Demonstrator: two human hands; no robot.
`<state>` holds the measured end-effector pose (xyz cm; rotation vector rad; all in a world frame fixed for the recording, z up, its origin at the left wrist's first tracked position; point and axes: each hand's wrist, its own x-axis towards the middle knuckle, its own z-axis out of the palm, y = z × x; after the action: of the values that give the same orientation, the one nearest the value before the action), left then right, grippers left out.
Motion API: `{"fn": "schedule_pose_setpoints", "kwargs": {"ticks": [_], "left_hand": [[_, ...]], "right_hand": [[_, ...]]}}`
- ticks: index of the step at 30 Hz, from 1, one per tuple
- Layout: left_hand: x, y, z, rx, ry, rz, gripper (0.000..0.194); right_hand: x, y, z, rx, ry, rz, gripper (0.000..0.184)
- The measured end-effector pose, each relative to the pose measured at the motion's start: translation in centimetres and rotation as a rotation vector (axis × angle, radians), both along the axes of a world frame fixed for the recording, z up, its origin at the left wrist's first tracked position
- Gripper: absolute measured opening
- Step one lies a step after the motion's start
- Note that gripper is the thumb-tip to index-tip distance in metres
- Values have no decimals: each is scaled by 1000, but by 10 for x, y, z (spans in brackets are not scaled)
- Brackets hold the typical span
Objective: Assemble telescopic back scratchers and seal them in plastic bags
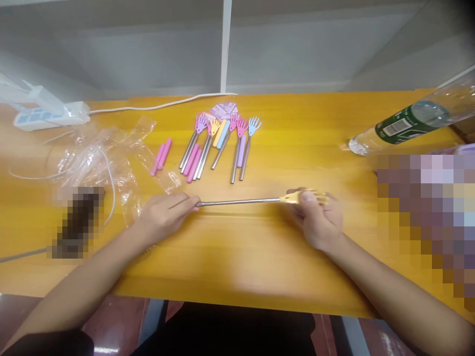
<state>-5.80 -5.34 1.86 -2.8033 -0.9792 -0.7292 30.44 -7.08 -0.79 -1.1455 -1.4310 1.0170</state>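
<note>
A telescopic back scratcher [241, 201] stretches level between my two hands, its thin metal rod drawn out. My left hand [163, 212] is closed around the rod's handle end, which the fingers mostly hide. At the other end, my right hand [321, 220] grips the yellow claw-shaped head, with its prongs partly showing. Beyond them lie several shorter back scratchers [245, 155] with pink, purple, yellow and blue hand-shaped heads. Among these are coloured handle sleeves, including a purple sleeve [241, 152]. Two pink sleeves [162, 157] lie apart to the left.
Crumpled clear plastic bags [100, 158] and a white power strip [52, 116] with cables occupy the left. Small printed cards [223, 110] lie at the back. A bottle with a green label [403, 123] is at right, above a blurred-out patch. A grey partition [148, 54] borders the table.
</note>
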Motion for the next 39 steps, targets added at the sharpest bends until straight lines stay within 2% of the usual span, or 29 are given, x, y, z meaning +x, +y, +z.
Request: {"fn": "schedule_pose_setpoints", "kwargs": {"ticks": [4,12,19,23,27,31,35,39], "left_hand": [[1,-2,-3,-9,3,-3,14],[-1,-4,-4,53,7,19,18],[9,-14,5,50,-1,26,16],[27,-33,5,-40,-8,-24,12],[41,-51,1,-92,-67,-115,15],[39,-50,0,-106,-52,-140,14],[31,-38,4,-76,-2,-133,15],[28,-32,4,-37,-18,-95,17]], "right_hand": [[-10,-4,-8,16,26,85,61],[-18,-5,-9,-60,141,58,55],[-28,-14,-6,-24,137,37,58],[-40,-31,-1,-5,-63,215,52],[-55,-47,5,144,-169,456,43],[-55,-43,2,190,-156,516,40],[-50,-31,2,110,-192,597,37],[-50,-28,5,24,-214,527,30]]}}
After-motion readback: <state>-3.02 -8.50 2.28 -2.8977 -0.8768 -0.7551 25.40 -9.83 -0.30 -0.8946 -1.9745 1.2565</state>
